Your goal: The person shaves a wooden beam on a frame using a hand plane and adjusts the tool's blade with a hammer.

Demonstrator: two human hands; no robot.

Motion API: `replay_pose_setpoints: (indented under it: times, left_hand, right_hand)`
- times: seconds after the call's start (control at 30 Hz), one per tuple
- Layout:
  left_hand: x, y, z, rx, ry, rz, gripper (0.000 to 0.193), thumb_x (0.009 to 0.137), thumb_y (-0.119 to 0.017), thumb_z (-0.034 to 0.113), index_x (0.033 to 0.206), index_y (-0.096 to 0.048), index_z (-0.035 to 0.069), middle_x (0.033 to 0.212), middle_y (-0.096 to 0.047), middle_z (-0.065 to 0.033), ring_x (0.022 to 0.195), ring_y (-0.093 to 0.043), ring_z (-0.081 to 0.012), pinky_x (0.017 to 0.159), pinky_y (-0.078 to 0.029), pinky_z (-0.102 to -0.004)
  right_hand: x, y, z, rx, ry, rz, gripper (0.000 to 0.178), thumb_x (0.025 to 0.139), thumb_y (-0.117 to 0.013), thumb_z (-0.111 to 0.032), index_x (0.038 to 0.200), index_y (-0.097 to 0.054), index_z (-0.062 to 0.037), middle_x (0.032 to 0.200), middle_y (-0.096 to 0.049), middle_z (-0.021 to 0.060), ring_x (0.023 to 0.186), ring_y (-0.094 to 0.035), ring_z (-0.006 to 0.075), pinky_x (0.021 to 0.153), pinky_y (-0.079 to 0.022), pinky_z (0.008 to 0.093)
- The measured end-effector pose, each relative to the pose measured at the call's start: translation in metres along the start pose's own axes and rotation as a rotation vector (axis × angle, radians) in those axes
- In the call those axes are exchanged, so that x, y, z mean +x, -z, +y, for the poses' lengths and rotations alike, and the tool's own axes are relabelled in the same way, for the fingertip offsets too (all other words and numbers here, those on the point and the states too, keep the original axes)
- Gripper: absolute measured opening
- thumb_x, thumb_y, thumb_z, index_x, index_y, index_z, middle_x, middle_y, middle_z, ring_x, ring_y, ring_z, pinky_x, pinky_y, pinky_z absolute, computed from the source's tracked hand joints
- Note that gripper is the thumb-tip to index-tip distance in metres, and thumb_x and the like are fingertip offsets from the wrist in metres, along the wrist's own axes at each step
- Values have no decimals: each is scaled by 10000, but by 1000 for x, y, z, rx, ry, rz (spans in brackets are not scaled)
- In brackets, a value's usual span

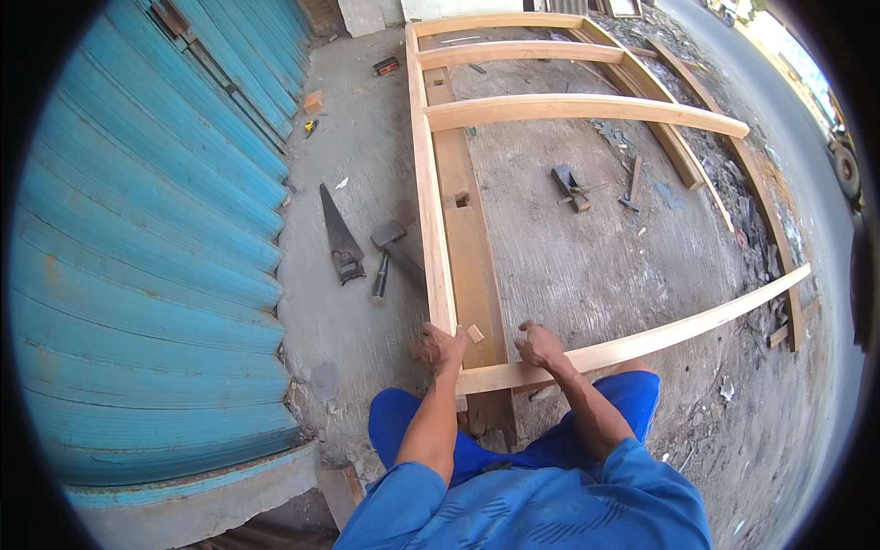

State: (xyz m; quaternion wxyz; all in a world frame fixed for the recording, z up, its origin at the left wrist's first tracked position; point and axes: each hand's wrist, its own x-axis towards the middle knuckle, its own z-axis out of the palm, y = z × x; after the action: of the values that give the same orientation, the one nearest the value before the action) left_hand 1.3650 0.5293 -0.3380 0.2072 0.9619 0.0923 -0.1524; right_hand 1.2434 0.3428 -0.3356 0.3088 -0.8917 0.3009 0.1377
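Observation:
A pale wooden frame lies in front of me, its long left rail (432, 211) meeting a near crosspiece (678, 327) at the corner by my knees. My left hand (442, 348) is closed over the near end of that long rail. Beside its fingers, a small wood block (475, 334) rests near the inner side of the rail. My right hand (539, 346) is just past the near crosspiece, its wrist over the wood. Its fingers are bent but apart, with nothing visible in them. Beneath the corner runs a wide brown plank (469, 247) with cut mortises.
Left of the frame lie a handsaw (340, 238), a mallet (390, 236) and a chisel (380, 280). Inside it are a hand plane (570, 188) and a try square (632, 183). Two more crosspieces (587, 111) span the far part. A blue corrugated door (156, 257) borders the left.

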Motion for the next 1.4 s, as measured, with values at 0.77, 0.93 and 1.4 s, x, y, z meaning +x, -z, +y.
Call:
replay_pose_setpoints:
  times: [0.77,0.93,1.4]
  left_hand:
    - [1,-5,4,188,42,10,658,812,-771,445,1141,-472,-40,1044,-632,-291,948,-660,-494,802,-535,-572]
    - [3,3,9,220,82,0,640,811,-771,449,1122,-480,-28,1017,-643,-284,932,-659,-494,799,-529,-582]
    - [1,6,21,163,87,4,718,807,-760,422,1252,-471,-62,1083,-664,-317,1005,-662,-501,878,-525,-565]
  right_hand:
    - [369,167,127,-295,-228,263,622,899,-519,-140,1512,-427,-186,1501,-490,259,1312,-512,505,1106,-424,525]
    - [374,155,101,-535,-90,494,319,912,-547,-136,1215,-645,-127,1034,-735,171,1045,-674,379,915,-489,488]
    - [256,118,59,-421,73,363,502,868,-710,-344,1295,-593,-106,1109,-697,181,1066,-646,321,977,-438,479]
